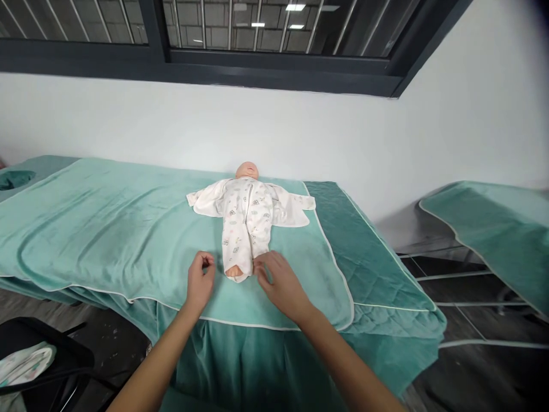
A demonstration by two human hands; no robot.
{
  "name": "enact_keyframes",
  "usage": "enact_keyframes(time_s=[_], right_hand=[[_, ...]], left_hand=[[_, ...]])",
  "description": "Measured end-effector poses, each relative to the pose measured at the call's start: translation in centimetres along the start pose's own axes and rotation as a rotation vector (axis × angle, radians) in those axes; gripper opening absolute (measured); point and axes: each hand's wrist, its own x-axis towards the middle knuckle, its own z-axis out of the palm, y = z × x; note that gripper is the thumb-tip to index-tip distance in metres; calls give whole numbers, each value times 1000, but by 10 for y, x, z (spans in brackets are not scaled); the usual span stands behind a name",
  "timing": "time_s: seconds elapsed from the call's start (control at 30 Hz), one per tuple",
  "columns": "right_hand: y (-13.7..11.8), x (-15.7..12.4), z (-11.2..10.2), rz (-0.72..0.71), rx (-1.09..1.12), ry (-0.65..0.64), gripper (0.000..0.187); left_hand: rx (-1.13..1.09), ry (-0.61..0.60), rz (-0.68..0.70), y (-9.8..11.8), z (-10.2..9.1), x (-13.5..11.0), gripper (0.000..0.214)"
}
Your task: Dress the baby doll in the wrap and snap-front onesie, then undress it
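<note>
A baby doll [247, 213] in a white printed sleepsuit lies on its back on a teal towel [107, 229], head toward the wall, arms spread. One bare foot [234, 271] sticks out of the left trouser leg. My left hand [200, 279] hovers just left of that foot, fingers curled with thumb and forefinger pinched, nothing visible in them. My right hand [281, 284] rests at the end of the other trouser leg, fingertips pressed on the cuff [258, 262].
The towel covers a teal-draped bed [377, 269] against a white wall. A second teal bed [493, 234] stands at the right across a dark floor gap. At lower left a black chair [47, 349] holds a folded printed cloth [26, 363].
</note>
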Motion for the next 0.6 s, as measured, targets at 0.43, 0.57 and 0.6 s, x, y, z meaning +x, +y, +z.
enact_keyframes(time_s=[0.43, 0.57, 0.6], right_hand=[[46, 6, 21, 197, 33, 57, 16], [25, 5, 1, 112, 217, 97, 7], [20, 4, -3, 94, 248, 98, 6]], left_hand=[[583, -396, 469, 58, 38, -5, 25], [707, -411, 464, 52, 35, -11, 39], [722, -404, 460, 51, 35, -12, 38]])
